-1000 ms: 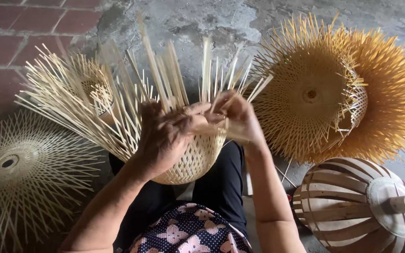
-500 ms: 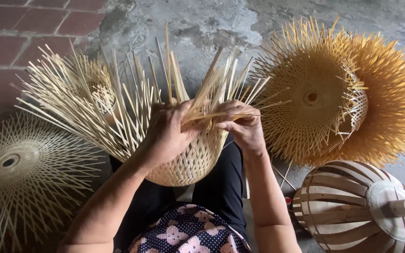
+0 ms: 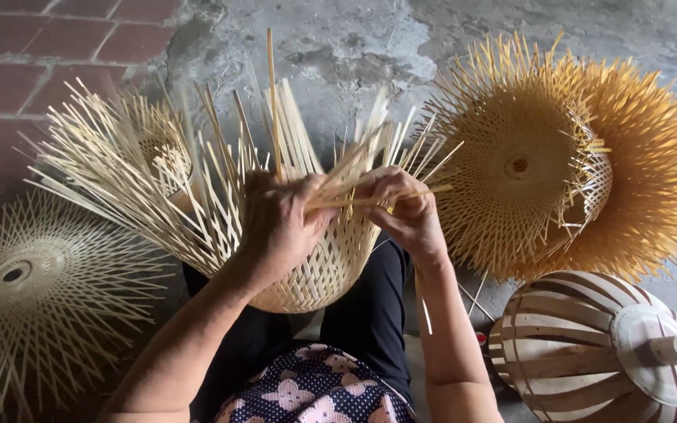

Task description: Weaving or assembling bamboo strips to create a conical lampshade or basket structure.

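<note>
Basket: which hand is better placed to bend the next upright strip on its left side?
Left, likely. The left hand lies on the basket rim, next to the upright strips on that side. The right hand is pinching a bent strip across the rim.

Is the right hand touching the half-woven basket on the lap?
Touching. The head view shows the right hand pinching loose strips at the rim of the half-woven basket.

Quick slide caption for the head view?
Both hands, left hand and right hand, bend bamboo strips on a half-woven basket.
</note>
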